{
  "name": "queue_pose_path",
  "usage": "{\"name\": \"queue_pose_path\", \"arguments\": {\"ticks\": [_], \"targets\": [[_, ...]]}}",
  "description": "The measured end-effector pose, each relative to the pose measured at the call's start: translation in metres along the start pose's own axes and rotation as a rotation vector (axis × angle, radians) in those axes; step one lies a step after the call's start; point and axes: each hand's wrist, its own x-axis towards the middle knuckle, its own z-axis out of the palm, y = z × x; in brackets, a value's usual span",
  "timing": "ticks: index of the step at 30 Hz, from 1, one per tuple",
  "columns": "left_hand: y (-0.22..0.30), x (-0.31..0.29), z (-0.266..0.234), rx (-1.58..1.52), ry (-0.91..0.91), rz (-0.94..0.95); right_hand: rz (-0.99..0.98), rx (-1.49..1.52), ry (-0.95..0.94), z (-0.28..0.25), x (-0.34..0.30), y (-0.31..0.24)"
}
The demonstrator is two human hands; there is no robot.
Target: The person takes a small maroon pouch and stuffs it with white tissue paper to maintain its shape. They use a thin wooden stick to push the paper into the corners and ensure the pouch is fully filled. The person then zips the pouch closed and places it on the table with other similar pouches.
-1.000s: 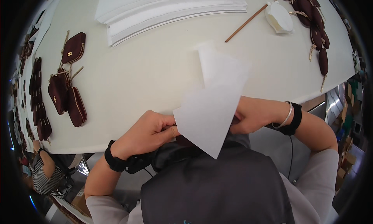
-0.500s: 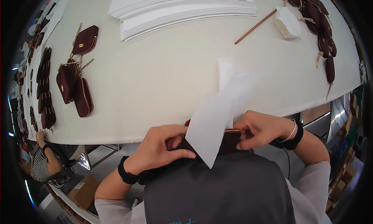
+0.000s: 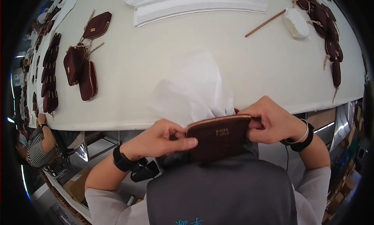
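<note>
A dark maroon zip pouch [image 3: 220, 141] with a gold zip is held upright at the table's near edge, its lettered face toward me. My left hand [image 3: 165, 139] pinches its left side, thumb on the front. At the other side, my right hand [image 3: 269, 121] grips the upper right corner by the zip, fingers curled. White tissue paper [image 3: 194, 84] sticks up out of the open top and fans toward the table. The paper's lower end is hidden inside the pouch.
Several maroon pouches [image 3: 87, 55] with cords lie at left, beside a standing row of pouches [image 3: 50, 75]. White paper sheets [image 3: 198, 8] are stacked at the back. A brown stick [image 3: 265, 23], a white wrapped lump [image 3: 296, 23] and more pouches [image 3: 331, 34] lie at right. Another person [image 3: 43, 147] sits far left.
The pouch has turned to show its lettered front. The tissue paper, earlier hanging over the front, now stands up behind the zip and leans away to the left. Both hands keep their hold.
</note>
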Motion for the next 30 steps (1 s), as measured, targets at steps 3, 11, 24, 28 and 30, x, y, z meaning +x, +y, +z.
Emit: {"name": "queue_pose_path", "arguments": {"ticks": [3,11,24,28,30], "targets": [[0.016,0.006,-0.004,-0.065,0.124,0.277,-0.021,0.009,0.141,-0.002,0.004,-0.009],[0.001,0.011,-0.006,0.573,0.388,0.308,-0.129,-0.281,0.24,0.022,0.009,0.013],[-0.022,0.027,-0.007,0.669,0.603,0.728,-0.239,-0.117,0.583,0.023,0.032,0.0],[-0.023,0.024,-0.005,0.519,0.567,0.617,-0.663,-0.451,0.74,0.018,0.05,0.015],[-0.022,0.022,-0.003,0.412,0.519,0.585,-0.441,-0.307,0.621,0.016,0.036,0.006]]}}
